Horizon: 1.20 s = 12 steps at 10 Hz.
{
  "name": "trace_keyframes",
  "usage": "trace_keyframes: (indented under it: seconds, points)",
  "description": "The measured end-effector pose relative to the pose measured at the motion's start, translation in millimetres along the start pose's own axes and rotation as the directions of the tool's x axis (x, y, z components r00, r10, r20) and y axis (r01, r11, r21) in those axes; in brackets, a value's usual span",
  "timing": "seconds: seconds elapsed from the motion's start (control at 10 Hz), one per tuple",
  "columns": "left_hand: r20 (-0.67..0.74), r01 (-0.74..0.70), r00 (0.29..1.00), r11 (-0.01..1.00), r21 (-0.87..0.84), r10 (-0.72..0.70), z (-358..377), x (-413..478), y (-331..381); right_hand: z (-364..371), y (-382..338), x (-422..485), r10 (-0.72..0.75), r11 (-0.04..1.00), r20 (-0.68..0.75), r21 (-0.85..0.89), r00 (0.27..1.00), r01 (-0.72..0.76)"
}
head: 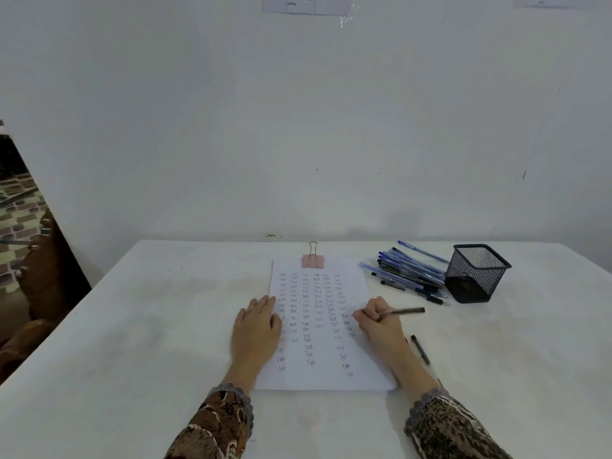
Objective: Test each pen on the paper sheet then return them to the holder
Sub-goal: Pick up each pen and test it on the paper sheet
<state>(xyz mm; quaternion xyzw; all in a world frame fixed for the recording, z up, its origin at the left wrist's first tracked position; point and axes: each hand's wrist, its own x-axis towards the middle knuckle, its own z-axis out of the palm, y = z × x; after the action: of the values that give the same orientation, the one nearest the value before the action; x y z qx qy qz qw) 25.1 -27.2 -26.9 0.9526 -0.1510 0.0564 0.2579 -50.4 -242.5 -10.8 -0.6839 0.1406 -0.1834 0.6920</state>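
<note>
Currently the right hand (377, 323) pinches a pen (402, 311), tip at the right edge of the paper (321, 377) mid-table; the left hand (256, 329) presses its left edge, fingers (265, 303) straight. A stroke may run onto the table (165, 326), or the forearm (410, 369) may nudge the loose pen (420, 350).

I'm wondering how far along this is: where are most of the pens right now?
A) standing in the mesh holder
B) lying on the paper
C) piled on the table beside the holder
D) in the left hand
C: the pens lie heaped on the table beside the mesh holder, with none sticking out of it.
</note>
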Motion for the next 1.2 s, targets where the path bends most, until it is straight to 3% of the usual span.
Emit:
trace_keyframes:
  seconds: [0.1, 0.2, 0.8, 0.9, 1.2]
  points:
    - [0.010, 0.007, 1.000, 1.000, 0.002, -0.007, 0, 1, 0, 5, 0, -7, -0.080, 0.996, -0.089, -0.031, 0.993, 0.078]
    - [0.018, 0.015, 1.000, 1.000, 0.009, -0.015, 1, 1, 0, 10, -1, -16, -0.122, 0.990, -0.045, -0.081, 0.991, 0.118]
    - [0.037, 0.023, 0.999, 1.000, 0.004, -0.023, 0, 0, 1, 11, 0, -12, -0.104, 0.977, 0.055, -0.181, 0.993, 0.112]
    - [0.039, 0.021, 0.999, 1.000, 0.001, -0.021, -1, 1, 0, 10, 0, -12, -0.110, 0.981, -0.024, -0.162, 0.994, 0.105]
    - [0.035, 0.016, 0.999, 1.000, -0.010, -0.016, -1, 0, 0, 12, -3, -15, -0.142, 0.970, 0.005, -0.201, 0.990, 0.140]
